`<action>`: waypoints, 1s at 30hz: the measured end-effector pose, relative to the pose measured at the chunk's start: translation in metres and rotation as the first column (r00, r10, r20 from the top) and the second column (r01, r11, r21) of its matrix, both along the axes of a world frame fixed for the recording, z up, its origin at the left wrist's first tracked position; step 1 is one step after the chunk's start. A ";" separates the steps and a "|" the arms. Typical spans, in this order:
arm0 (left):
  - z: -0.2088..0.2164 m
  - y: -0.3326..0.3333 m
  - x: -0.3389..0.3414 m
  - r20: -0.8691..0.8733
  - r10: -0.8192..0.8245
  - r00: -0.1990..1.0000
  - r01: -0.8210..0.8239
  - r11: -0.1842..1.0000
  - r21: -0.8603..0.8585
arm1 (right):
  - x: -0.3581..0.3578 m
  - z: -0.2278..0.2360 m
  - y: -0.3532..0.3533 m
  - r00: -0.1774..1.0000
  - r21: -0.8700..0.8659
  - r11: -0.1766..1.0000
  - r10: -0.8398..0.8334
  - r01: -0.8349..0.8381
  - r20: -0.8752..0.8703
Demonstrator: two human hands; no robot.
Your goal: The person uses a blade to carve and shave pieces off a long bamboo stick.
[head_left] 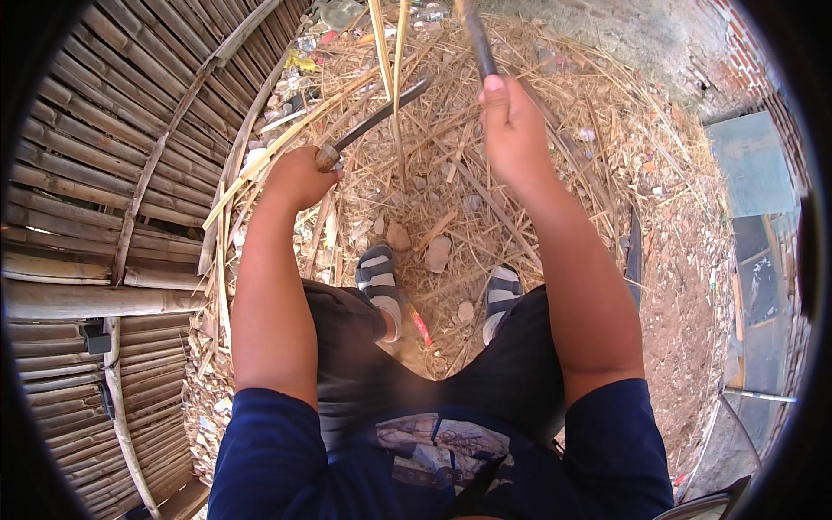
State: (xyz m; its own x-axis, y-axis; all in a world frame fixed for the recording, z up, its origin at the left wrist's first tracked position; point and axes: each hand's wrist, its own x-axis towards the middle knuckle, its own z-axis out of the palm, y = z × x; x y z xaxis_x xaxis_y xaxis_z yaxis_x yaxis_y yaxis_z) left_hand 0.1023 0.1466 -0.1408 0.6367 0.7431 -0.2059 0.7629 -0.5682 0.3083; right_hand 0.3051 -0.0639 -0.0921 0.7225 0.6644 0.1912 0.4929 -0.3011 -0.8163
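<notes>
My left hand (299, 179) is closed around the wooden handle of a machete (381, 113), whose dark blade points up and to the right. The blade crosses a pale split bamboo strip (399, 139); two prongs of it spread apart above the blade and run out of the top of the picture. To the right, my right hand (513, 130) grips the lower end of a dark stick (479, 42), raised and slanting up to the left. Its far end is blurred and cut off by the picture's edge, so I cannot tell what is there.
Bamboo splinters and dry straw (555, 113) cover the ground, with stones (438, 254) between my sandalled feet (379, 276). A bamboo slat wall (113, 156) stands at the left. At the right are a concrete and brick wall (676, 52) and bluish panels (758, 165).
</notes>
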 end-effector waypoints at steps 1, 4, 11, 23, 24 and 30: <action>-0.003 0.001 0.001 -0.003 0.002 1.000 -0.002 1.000 -0.005 | 0.000 -0.005 -0.001 1.000 -0.041 0.999 0.006 -0.007 -0.022; -0.001 -0.003 0.001 -0.011 -0.014 1.000 0.015 0.999 0.032 | 0.013 -0.052 0.009 0.978 -0.448 0.891 0.147 -0.066 0.148; -0.006 0.009 -0.006 -0.010 0.015 1.000 -0.015 1.000 -0.024 | -0.001 -0.041 0.020 0.993 -0.429 0.898 0.115 -0.092 0.029; -0.013 0.002 0.001 0.005 -0.005 1.000 0.006 0.999 -0.035 | 0.008 -0.017 0.004 0.998 -0.077 0.997 -0.012 0.017 0.063; -0.018 0.003 0.001 0.010 -0.009 1.000 0.009 1.000 -0.023 | 0.015 -0.036 0.005 0.995 -0.203 0.979 0.038 -0.018 0.096; -0.009 0.002 0.003 -0.021 0.032 0.999 -0.032 0.999 -0.030 | 0.015 -0.055 0.018 0.989 -0.423 0.903 0.117 -0.067 0.095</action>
State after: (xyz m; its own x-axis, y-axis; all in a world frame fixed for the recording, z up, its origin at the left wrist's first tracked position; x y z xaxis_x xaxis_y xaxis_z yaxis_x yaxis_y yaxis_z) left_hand 0.1049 0.1489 -0.1495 0.6080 0.7562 -0.2419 0.7870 -0.5340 0.3090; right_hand 0.3197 -0.0462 -0.1469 0.6440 0.7640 -0.0404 0.6180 -0.5506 -0.5611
